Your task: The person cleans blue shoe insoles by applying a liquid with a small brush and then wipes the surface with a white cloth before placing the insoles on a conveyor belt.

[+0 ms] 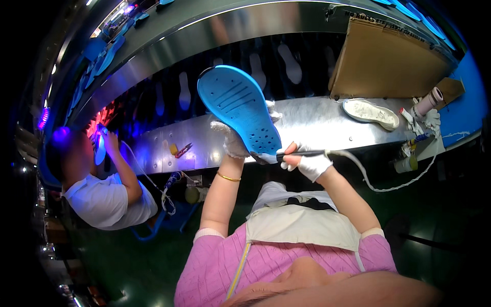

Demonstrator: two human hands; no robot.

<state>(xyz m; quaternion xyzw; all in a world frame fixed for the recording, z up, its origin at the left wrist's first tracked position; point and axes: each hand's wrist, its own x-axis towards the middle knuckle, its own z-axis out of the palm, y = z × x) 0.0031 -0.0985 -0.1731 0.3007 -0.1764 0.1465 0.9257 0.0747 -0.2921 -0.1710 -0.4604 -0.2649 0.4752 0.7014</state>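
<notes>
A blue shoe sole [238, 102] is held up over the metal bench, its holed surface facing me. My left hand [230, 139], in a fuzzy white glove, is closed around it from behind and below, with some fingers hidden by the sole. My right hand [309, 162] wears a white glove with bare fingertips. It is closed on a black-handled brush [302, 153] with a white hose trailing off to the right. The brush's pale tip lies at the near end of the sole. Whether it touches the surface I cannot tell.
Along the metal bench [307, 115] lie a white sole [371, 113] and a red-and-black tool [183, 149]. Cardboard [388, 59] stands at the back right. A container [406, 165] hangs near the right edge. A co-worker [110, 197] sits at the left, holding a blue-lit sole.
</notes>
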